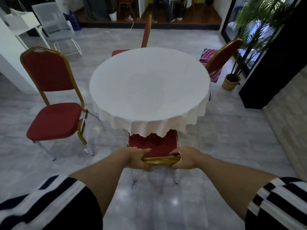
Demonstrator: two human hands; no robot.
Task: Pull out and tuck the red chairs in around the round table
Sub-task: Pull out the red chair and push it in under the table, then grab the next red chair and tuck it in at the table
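A round table (149, 83) under a white cloth stands mid-room. Directly before me a red chair (154, 143) with a gold frame has its seat partly under the cloth's hem. My left hand (136, 159) and my right hand (186, 157) both grip the gold top rail of its backrest, one at each end. A second red chair (51, 100) stands pulled away at the table's left, facing me. A third red chair (146, 33) sits at the far side, its seat under the table's edge. A fourth red chair (221, 57) leans in at the right.
A potted palm (232, 80) in a woven basket stands right of the table beside a black cabinet (272, 67). A patterned mat (207, 55) lies behind the right chair. A grey mesh chair (56, 27) and a white desk (20, 22) stand at the back left. The floor is grey tile.
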